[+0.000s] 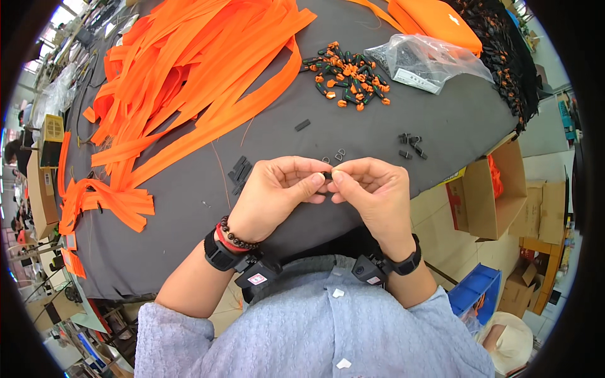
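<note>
Over the near part of the grey table, my left hand [272, 190] and my right hand [377, 192] meet, fingertips almost touching. Both pinch a small black piece [327, 176], largely hidden by thumbs and forefingers; it resembles the short black strips nearby. Just beyond the fingertips lie several small metal D-rings [339, 154]. Left of my left hand is a loose group of short black strips [240, 171]. A single black strip [302, 125] lies farther off. To the right of my right hand sit several black strip pieces [413, 146], some with metal rings on them.
Long orange zipper tapes [189, 82] heap over the far left. Black-and-orange zipper pulls [350, 75] are piled at the back, beside a clear plastic bag [435, 60] and an orange pouch [438, 24]. An open cardboard box [498, 195] stands beyond the right table edge.
</note>
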Available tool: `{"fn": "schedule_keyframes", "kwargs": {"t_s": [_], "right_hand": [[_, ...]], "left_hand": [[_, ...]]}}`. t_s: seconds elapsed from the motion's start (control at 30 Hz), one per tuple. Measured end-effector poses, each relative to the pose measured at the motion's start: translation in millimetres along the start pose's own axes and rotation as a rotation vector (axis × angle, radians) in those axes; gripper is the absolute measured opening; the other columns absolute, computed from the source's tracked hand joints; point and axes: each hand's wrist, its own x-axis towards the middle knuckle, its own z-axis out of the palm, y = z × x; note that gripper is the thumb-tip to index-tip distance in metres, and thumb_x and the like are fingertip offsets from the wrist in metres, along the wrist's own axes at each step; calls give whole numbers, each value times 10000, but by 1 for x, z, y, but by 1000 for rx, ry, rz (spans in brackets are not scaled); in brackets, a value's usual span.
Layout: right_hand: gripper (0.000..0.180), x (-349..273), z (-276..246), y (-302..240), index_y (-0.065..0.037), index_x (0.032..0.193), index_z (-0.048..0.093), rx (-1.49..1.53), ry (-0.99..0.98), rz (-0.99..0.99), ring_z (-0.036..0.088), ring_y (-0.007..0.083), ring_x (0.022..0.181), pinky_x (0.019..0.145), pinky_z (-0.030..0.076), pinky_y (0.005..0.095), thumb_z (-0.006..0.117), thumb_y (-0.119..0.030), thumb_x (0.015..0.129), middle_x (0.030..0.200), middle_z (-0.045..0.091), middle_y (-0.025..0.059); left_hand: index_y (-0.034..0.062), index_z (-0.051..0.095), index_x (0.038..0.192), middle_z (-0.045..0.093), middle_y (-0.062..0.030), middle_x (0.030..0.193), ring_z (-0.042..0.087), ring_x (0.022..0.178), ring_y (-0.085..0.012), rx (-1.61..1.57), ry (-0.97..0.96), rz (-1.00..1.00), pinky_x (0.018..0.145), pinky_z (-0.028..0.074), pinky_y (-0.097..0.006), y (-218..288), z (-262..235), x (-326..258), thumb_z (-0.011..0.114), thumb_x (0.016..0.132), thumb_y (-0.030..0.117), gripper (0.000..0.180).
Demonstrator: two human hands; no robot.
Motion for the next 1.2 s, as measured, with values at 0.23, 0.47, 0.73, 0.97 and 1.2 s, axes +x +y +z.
{"fn": "schedule_keyframes", "kwargs": {"t_s": [0.23,0.47,0.73,0.97,1.2], "right_hand": [[99,-2,-5,-2,50,960,692,-79,-132,-5,668,99,762,671,537,216,669,-21,896,860,707,74],[178,-5,-14,5,-15,1019,712,-328,-150,-287,638,108,729,672,506,241,713,-7,842,875,697,70],[197,-8,-11,2,-40,976,738,-498,-114,-388,630,126,676,631,499,245,759,-5,783,845,695,75],[199,-8,-54,-4,-22,939,741,-591,190,-464,624,126,741,691,502,250,777,17,747,850,686,68],[205,-5,-115,-1,-59,949,749,-809,449,-378,496,103,715,650,416,244,791,-40,749,816,615,7]], "left_hand": [[-56,654,1104,717,-114,981,691,889,-145,60,28,-45,795,569,-266,3,-3,-3,688,911,80,239],[-49,673,1068,710,-98,959,668,887,-132,-14,-10,-87,795,554,-254,2,-5,-3,668,933,120,215],[-57,684,1106,714,-96,935,662,840,-118,160,-5,-119,749,542,-244,4,-3,-6,675,931,143,266],[-6,714,1040,693,-67,880,629,735,-97,595,197,73,625,507,-227,22,-1,-13,723,864,87,199],[44,702,817,613,-71,817,565,842,-256,1216,166,231,759,477,-356,26,-11,-23,811,706,75,159]]}}
